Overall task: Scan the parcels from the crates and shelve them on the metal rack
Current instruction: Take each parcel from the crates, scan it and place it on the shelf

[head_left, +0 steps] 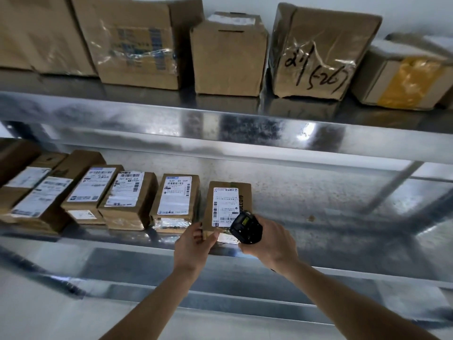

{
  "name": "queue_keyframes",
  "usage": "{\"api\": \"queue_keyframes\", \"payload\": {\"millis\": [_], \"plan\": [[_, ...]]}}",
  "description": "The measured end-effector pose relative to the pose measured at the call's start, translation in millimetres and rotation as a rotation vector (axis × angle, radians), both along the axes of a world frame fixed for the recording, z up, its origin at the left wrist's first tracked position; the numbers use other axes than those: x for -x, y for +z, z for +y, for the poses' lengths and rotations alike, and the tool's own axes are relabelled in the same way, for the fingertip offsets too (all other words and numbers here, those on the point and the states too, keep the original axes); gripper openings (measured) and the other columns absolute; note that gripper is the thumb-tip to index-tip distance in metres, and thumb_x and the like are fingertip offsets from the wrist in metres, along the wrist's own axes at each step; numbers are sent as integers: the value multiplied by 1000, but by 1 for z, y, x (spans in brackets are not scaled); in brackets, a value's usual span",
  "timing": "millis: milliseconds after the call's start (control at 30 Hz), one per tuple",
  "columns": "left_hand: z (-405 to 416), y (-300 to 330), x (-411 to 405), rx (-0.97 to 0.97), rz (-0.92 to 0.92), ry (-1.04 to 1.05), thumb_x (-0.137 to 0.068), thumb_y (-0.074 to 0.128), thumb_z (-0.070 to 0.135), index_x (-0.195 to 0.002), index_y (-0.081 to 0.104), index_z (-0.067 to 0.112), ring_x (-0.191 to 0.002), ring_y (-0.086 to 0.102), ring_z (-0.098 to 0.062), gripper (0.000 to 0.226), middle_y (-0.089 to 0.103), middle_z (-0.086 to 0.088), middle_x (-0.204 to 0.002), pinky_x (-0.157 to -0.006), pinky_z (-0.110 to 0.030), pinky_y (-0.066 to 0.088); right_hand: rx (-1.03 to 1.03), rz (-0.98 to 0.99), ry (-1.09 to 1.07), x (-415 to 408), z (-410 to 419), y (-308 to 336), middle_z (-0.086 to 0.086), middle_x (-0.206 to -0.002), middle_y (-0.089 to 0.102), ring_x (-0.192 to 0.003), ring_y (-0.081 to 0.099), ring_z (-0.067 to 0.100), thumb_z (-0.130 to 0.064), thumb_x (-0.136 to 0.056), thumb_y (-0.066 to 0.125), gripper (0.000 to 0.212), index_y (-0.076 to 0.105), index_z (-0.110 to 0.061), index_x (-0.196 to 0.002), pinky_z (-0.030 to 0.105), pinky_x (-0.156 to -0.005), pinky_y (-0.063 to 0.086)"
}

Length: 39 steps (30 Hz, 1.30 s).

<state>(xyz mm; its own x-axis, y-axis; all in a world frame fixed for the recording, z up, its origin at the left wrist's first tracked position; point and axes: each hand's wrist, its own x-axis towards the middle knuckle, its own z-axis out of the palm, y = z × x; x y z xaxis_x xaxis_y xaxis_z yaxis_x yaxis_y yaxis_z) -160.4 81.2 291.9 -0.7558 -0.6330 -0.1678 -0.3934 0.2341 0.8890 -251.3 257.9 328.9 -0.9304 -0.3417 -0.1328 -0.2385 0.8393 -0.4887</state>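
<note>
Two bare forearms reach up from the lower edge of the view, each ending in a bare hand. No sleeve, cuff, glove, watch or band covers either arm as far back from the fingers as the picture shows. The left hand (pixel 193 244) has short, trimmed nails visible at the thumb and fingertips, with no ring on any finger that can be seen. The right hand (pixel 270 241) shows mostly its back and wrist; its fingers are largely hidden, so nothing worn on them can be made out. Both forearms are slim, with smooth outlines from wrist to elbow.
</note>
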Motion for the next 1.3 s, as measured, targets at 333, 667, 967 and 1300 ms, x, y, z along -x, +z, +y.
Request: {"api": "queue_keyframes", "payload": {"millis": [333,667,967,1300], "plan": [[-28,55,-44,28,74,-58,-84,77,38,-110,69,32,-98,65,-9,28,68,11,-106,-77,-18,46,97,104,35,-31,-14,40,-12,-95,74,-83,67,13,-56,-52,77,70,65,-38,-119,29,-68,53],[-150,138,-184,194,101,5,-84,76,44,-125,66,30,-119,54,-11,44,57,8,-133,-106,-26,41,257,76,292,-139,-133,117,-21,-93,70,-84,62,-4,-47,-66,94,61,66,-42,-119,9,-62,43],[-328,244,-429,371,101,268,-85,72,50,-138,56,28,-126,53,-14,59,55,6,-138,-100,-23,38,298,75,537,-342,-344,212,-17,-115,72,-98,68,10,-66,-67,85,81,57,-46,-140,30,-76,55],[-473,332,-681,479,107,540,-86,70,53,-139,55,25,-128,50,-8,62,53,19,-130,-101,-25,39,264,97,788,-568,-549,302,-16,-102,71,-98,65,15,-59,-67,80,59,63,-43,-122,29,-74,50]]}}
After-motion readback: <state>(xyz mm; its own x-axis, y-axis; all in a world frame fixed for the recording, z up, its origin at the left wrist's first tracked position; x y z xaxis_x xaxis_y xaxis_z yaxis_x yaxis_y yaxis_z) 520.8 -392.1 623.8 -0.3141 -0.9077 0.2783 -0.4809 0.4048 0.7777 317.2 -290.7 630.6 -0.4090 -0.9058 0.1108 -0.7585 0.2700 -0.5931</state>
